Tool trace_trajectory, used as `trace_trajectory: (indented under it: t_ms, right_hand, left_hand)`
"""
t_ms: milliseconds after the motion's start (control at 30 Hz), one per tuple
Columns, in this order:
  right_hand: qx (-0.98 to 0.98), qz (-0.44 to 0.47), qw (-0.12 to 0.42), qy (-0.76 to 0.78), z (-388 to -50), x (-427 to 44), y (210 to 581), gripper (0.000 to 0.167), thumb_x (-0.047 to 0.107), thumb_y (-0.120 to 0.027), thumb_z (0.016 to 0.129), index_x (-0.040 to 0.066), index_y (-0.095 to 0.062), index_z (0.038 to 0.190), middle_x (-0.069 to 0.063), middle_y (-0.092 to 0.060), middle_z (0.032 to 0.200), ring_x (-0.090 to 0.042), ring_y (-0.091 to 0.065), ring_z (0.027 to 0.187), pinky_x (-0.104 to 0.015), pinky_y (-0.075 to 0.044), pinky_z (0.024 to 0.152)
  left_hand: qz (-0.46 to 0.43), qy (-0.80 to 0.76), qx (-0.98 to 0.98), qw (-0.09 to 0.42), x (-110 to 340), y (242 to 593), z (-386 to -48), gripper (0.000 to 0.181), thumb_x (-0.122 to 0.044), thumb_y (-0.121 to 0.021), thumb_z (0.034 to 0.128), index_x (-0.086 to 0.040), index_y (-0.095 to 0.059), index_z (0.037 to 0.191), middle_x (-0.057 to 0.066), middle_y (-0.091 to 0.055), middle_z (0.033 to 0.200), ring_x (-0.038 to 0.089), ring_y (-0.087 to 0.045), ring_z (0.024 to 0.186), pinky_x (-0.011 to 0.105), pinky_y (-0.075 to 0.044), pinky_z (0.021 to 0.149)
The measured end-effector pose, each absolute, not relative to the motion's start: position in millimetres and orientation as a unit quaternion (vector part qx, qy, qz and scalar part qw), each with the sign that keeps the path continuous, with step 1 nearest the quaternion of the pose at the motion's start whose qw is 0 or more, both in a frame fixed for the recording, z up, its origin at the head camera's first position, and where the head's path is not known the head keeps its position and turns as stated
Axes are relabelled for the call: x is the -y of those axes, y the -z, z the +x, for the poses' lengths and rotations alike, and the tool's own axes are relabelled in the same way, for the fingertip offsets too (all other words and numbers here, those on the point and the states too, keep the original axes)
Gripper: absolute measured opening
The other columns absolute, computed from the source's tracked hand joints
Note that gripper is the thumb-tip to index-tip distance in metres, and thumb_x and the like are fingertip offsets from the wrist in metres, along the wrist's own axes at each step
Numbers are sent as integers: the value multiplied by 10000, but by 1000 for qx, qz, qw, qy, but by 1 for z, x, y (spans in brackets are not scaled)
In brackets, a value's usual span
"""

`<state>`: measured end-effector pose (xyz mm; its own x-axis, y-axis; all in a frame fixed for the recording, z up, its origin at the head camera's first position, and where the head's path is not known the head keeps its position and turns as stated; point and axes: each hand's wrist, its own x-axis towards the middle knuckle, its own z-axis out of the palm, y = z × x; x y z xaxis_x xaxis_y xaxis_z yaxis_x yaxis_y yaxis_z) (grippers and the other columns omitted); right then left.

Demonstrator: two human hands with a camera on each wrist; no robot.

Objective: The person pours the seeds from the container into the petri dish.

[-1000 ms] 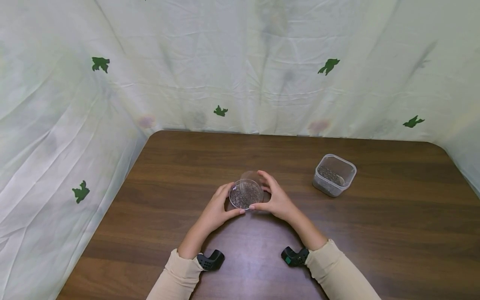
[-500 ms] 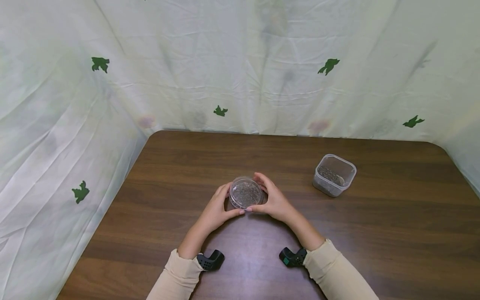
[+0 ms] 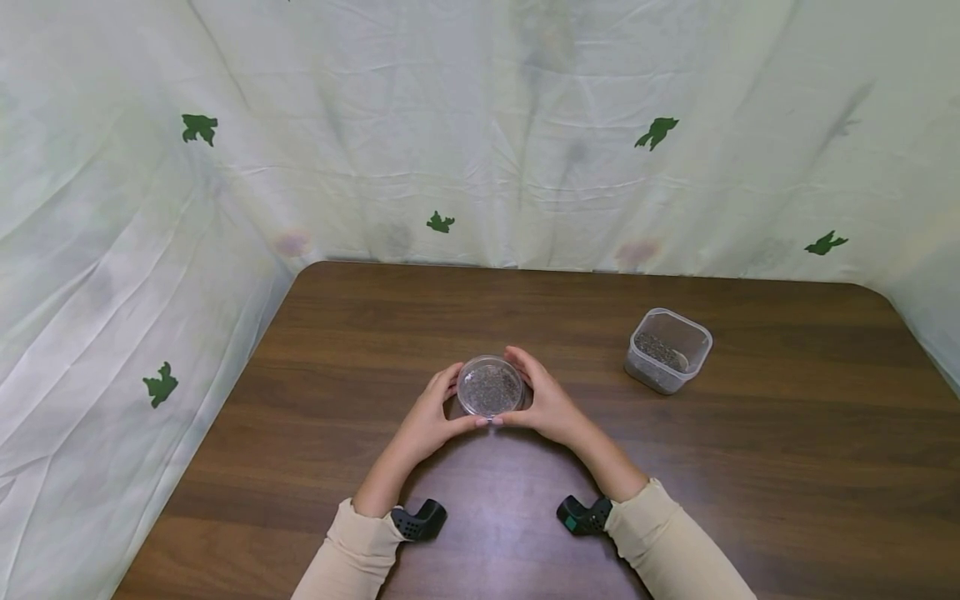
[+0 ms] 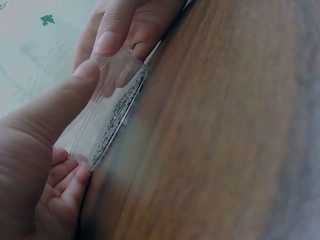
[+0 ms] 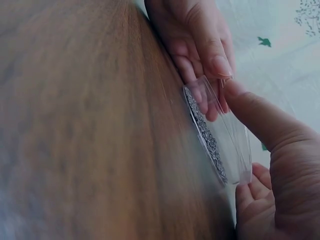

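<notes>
A clear round petri dish [image 3: 486, 392] with a layer of small dark grains stands on the brown table [image 3: 375, 317]. Over its top lies a clear lid [image 5: 242, 150], which looks slightly tilted in the right wrist view. My left hand [image 3: 429, 423] holds the dish from the left, thumb at the near side and fingers round the far side. From the right, my right hand [image 3: 553, 408] grips the lid's rim in the same way. Both thumb tips [image 4: 89, 70] nearly meet at the near edge. The far fingertips are partly hidden behind the dish.
To the right and farther back stands a clear square plastic tub [image 3: 660, 379] partly filled with similar dark grains. A pale cloth [image 3: 487, 125] with green bird shapes hangs behind the table and along its left side. Each wrist wears a black camera mount [image 3: 422, 521].
The lid, earlier raised and tilted at the dish's far right, has come down over the dish. My right hand has moved slightly left with it; the left hand has hardly moved.
</notes>
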<state>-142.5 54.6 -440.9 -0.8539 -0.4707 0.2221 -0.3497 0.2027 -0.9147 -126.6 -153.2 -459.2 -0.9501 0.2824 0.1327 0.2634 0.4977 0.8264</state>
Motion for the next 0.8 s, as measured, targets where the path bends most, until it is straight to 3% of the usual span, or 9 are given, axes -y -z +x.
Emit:
trace_trajectory:
  t_ms: [100,300,467,800]
  right_hand:
    - [-775,-267,58,569,-139,-53,432,916,14,-791,645,-106,-223,1354,-283,-283,1364,-336,-276,1267,-409,-248,1021]
    - [-774,-275,49,568,-150,-54,461,968,109,-819,631,-21,-229,1386,-201,-282,1394,-266,-280,1275,-378,-253,1024]
    - [-780,-275,45,561,-151,-54,463,960,173,-817,643,-1,-237,1388,-155,-294,1397,-225,-284,1276,-347,-262,1021]
    - [-797,-249,33,550,-148,-59,453,752,247,-673,814,43,-247,1399,-145,-299,1402,-251,-282,1279,-377,-260,1019]
  left_hand:
    - [156,-476,-865,12,154,459,-127,860,-234,-795,673,24,-324,1346,176,-384,1296,246,-424,1165,268,-345,962]
    - [165,-479,-862,5,154,458,-125,864,-177,-803,663,47,-317,1341,197,-378,1298,278,-426,1164,299,-354,959]
    - [163,-470,-867,11,155,456,-125,880,-199,-801,666,37,-306,1354,188,-368,1315,269,-421,1170,301,-354,959]
    - [165,-448,-878,14,155,457,-126,916,-244,-804,662,18,-291,1374,170,-336,1350,262,-435,1158,330,-354,961]
